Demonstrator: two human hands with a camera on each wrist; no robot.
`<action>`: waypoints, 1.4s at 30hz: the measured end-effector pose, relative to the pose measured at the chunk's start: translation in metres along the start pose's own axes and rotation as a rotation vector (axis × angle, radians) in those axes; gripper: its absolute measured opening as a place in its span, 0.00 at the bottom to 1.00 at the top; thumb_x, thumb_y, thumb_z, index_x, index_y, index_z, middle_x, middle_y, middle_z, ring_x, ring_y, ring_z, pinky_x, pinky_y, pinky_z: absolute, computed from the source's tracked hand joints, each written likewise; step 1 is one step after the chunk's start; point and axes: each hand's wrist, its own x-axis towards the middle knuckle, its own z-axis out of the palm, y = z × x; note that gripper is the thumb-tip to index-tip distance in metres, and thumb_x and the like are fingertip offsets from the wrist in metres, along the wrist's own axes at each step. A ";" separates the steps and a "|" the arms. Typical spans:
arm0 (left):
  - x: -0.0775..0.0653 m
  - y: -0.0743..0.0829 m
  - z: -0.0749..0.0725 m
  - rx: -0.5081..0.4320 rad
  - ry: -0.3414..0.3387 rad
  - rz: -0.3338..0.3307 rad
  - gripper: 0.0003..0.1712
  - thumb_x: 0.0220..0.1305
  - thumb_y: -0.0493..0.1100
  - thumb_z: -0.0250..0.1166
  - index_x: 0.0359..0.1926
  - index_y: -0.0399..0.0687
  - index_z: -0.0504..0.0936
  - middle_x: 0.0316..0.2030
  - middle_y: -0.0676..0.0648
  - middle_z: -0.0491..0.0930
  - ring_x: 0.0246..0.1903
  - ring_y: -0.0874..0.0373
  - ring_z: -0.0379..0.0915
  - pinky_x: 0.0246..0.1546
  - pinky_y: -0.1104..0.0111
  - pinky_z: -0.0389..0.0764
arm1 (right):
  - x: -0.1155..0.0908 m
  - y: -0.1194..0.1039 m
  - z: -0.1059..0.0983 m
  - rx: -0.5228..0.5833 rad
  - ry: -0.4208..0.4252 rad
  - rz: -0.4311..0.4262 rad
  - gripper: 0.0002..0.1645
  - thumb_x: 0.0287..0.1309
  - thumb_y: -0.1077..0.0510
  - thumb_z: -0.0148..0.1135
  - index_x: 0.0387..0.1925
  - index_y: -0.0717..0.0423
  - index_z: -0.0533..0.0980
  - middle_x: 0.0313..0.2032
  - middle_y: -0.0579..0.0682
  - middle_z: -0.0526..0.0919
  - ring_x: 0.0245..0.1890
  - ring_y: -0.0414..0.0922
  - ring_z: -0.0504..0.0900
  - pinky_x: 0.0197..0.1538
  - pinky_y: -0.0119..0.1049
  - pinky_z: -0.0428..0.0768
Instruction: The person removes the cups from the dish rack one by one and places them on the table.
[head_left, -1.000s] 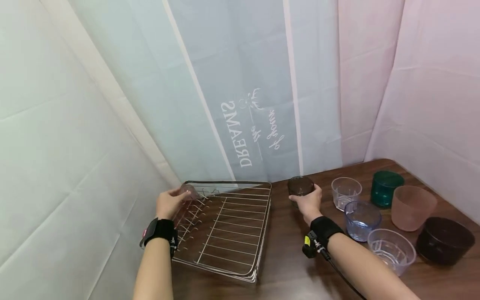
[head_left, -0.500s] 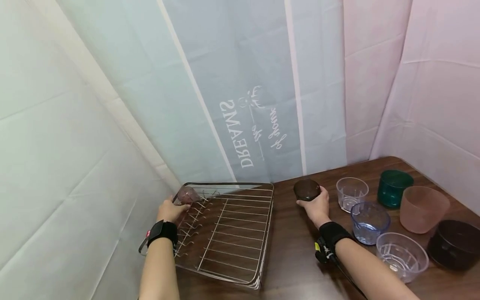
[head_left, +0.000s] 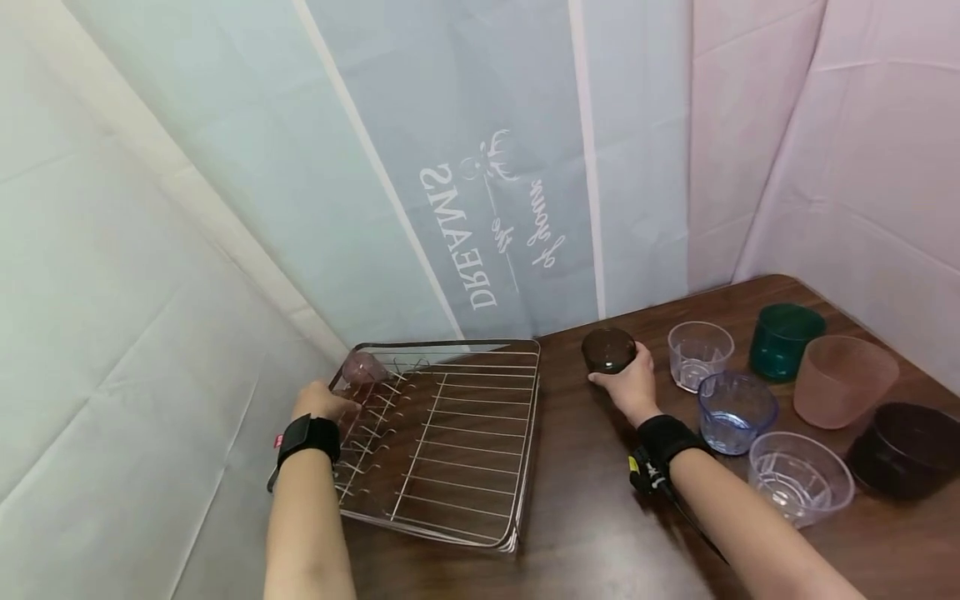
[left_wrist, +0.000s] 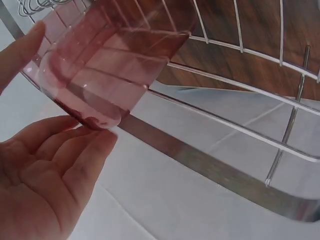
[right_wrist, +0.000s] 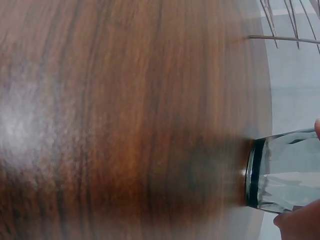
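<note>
In the head view a translucent pinkish cup (head_left: 363, 368) lies tilted in the far left corner of a wire dish rack (head_left: 480, 433). My left hand (head_left: 322, 402) is at the rack's left rim, just in front of that cup. The left wrist view has its thumb apart from the fingers, whose tips are at the pink cup (left_wrist: 107, 70) and the metal rim. To the right of the rack, my right hand (head_left: 633, 387) holds a dark smoky cup (head_left: 608, 350) between thumb and fingers. That cup (right_wrist: 290, 170) appears only in part at the right wrist view's edge.
Right of my right hand stand a clear cup (head_left: 701, 354), a green cup (head_left: 784, 342), a blue-tinted cup (head_left: 737, 412), a pink frosted cup (head_left: 843, 382), another clear cup (head_left: 799, 479) and a black cup (head_left: 907, 450). Fabric curtains (head_left: 525, 83) border the wooden table (head_left: 585, 517).
My left hand has let go of the pinkish cup in the rack's corner and drawn back toward me. My right hand keeps hold of the dark cup, which has shifted slightly.
</note>
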 end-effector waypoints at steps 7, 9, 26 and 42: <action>-0.004 -0.001 -0.003 -0.002 0.064 0.011 0.29 0.54 0.40 0.77 0.49 0.20 0.78 0.46 0.22 0.78 0.46 0.28 0.76 0.44 0.43 0.80 | 0.002 -0.007 -0.004 -0.031 0.001 -0.021 0.61 0.53 0.63 0.76 0.75 0.73 0.46 0.71 0.76 0.54 0.72 0.69 0.55 0.73 0.60 0.58; -0.004 -0.001 -0.003 0.004 0.072 0.022 0.31 0.54 0.40 0.77 0.51 0.20 0.76 0.48 0.21 0.77 0.47 0.27 0.75 0.46 0.43 0.80 | 0.002 -0.008 -0.006 -0.044 0.003 -0.026 0.61 0.53 0.62 0.76 0.76 0.73 0.46 0.71 0.76 0.54 0.72 0.69 0.55 0.73 0.60 0.57; -0.025 0.014 -0.036 0.022 0.105 0.074 0.14 0.55 0.39 0.73 0.21 0.39 0.77 0.28 0.35 0.79 0.29 0.42 0.73 0.28 0.56 0.74 | 0.000 -0.003 -0.016 -0.088 -0.068 -0.060 0.65 0.53 0.60 0.77 0.77 0.72 0.41 0.72 0.78 0.50 0.72 0.72 0.53 0.72 0.64 0.57; -0.047 0.028 -0.072 -0.008 0.269 0.197 0.18 0.59 0.44 0.74 0.24 0.34 0.79 0.25 0.37 0.79 0.30 0.41 0.73 0.32 0.54 0.74 | -0.011 -0.046 -0.046 -0.034 -0.097 -0.166 0.67 0.60 0.59 0.74 0.80 0.66 0.33 0.77 0.72 0.42 0.76 0.68 0.46 0.73 0.63 0.55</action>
